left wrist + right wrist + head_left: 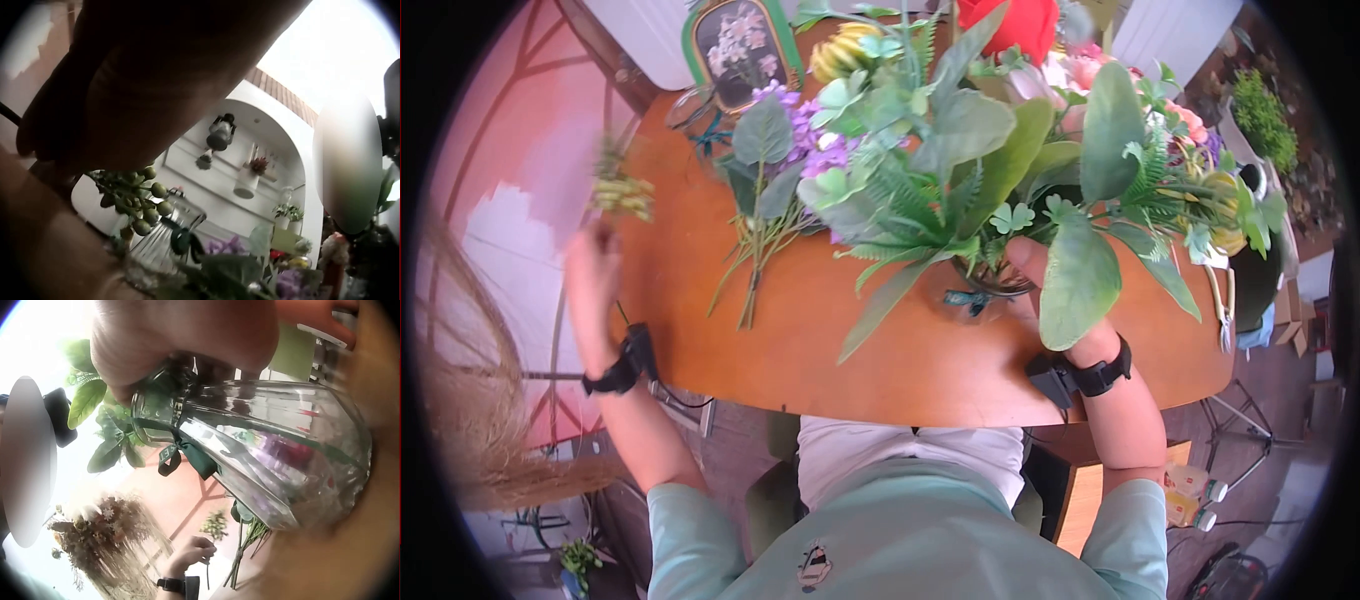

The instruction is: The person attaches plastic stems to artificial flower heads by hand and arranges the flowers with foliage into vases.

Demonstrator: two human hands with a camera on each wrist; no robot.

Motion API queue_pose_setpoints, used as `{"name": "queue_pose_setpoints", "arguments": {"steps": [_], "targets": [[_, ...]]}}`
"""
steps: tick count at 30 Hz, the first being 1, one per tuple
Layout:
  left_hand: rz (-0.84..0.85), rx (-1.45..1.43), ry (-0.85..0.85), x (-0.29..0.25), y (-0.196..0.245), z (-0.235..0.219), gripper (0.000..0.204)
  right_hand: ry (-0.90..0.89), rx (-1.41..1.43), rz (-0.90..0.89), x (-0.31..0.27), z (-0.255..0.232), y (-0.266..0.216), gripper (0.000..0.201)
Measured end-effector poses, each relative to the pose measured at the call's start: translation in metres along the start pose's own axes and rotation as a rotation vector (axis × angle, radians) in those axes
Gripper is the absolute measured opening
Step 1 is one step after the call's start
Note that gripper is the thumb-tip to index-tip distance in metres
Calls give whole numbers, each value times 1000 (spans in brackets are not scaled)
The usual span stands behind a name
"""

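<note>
Nearest the camera, a pale teal shirt (910, 530) fills the foreground, and beyond it both hands are busy! Out left, the left hand (595, 265) has its grip clamped on a green berry sprig (622, 195), held up just off the left edge of the bench (820, 345). Over to the right, the right hand (1032, 275) has its grip clamped round the neck of the glass vase (287, 444), green ribbon (200, 461) tied there, leafy stems (1000, 165) spreading above. Purple flowers (805, 135) lie left of it, pliers (1224, 310) far to the right.
</note>
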State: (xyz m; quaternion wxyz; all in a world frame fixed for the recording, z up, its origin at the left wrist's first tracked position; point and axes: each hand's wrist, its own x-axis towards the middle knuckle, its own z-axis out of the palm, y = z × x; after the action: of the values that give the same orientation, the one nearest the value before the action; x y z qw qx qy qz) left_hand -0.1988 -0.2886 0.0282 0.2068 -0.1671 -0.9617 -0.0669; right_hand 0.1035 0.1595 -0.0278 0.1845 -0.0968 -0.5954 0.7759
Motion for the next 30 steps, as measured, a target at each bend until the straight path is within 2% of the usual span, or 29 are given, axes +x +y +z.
{"name": "queue_pose_setpoints", "arguments": {"steps": [1, 2, 4, 5, 6, 8, 10, 11, 13, 14, 16, 17, 18, 19, 20, 21, 22, 23, 24, 25, 26, 28, 29, 30], "targets": [[-87, -315, 37, 2, 14, -21, 13, -133, 12, -164, 4, -3, -2, 44], [-178, -628, 72, 0, 33, -44, 11, -132, 2, -173, 6, 1, -6, 44], [-67, -1156, 225, -22, 105, -86, 12, -80, 52, -227, 5, 14, -15, 36], [-19, -1458, 238, -32, 114, -95, 12, -153, -54, -246, 10, 11, -20, 27], [34, -1760, 245, -41, 122, -103, 14, -144, -55, -249, 13, 10, -20, 27], [463, -2056, -279, -59, 157, -119, 16, -159, -168, -230, 12, 9, -18, 23], [535, -1822, -163, -77, 212, -119, 19, -168, -166, -285, 11, 16, -17, 22], [545, -1822, -168, -80, 229, -119, 19, -136, -214, -274, 10, 17, -18, 22], [312, -1523, -200, -81, 249, -115, 22, -99, -259, -263, 8, 21, -18, 22], [320, -1522, -203, -77, 253, -111, 22, -34, -242, -330, 9, 24, -15, 18], [285, -1680, -414, -69, 259, -96, 28, 37, -224, -404, 6, 22, -17, 14], [309, -1814, -452, -70, 258, -84, 38, 31, -292, -265, 0, 21, -19, 18], [312, -1811, -456, -67, 257, -80, 38, 21, -358, -125, -4, 21, -25, 22], [304, -1588, -308, -62, 257, -78, 39, -51, -534, 8, -4, 22, -43, 31], [293, -1362, -166, -59, 259, -79, 41, -49, -533, 7, -4, 22, -42, 31], [476, -834, -51, -55, 259, -90, 33, -36, -491, 35, -5, 22, -40, 31], [479, -836, -54, -50, 262, -100, 33, -20, -448, 65, -6, 21, -37, 30], [357, -1011, -297, -43, 266, -108, 29, -17, -449, 68, -6, 22, -31, 30], [225, -1175, -543, -39, 270, -114, 26, -37, -269, -39, -5, 25, -22, 23], [126, -1376, -669, -40, 278, -117, 22, -55, -91, -147, -4, 25, -16, 20], [132, -1381, -673, -40, 277, -112, 22, -49, -95, -149, -3, 24, -13, 20], [275, -1381, -673, -47, 273, -100, 28, -84, -172, -293, 0, 22, -9, 21], [539, -802, -426, -52, 278, -110, 32, -115, -245, -336, 3, 18, -10, 17], [540, -805, -428, -51, 270, -106, 32, -112, -247, -335, 4, 15, 3, 17]]}}
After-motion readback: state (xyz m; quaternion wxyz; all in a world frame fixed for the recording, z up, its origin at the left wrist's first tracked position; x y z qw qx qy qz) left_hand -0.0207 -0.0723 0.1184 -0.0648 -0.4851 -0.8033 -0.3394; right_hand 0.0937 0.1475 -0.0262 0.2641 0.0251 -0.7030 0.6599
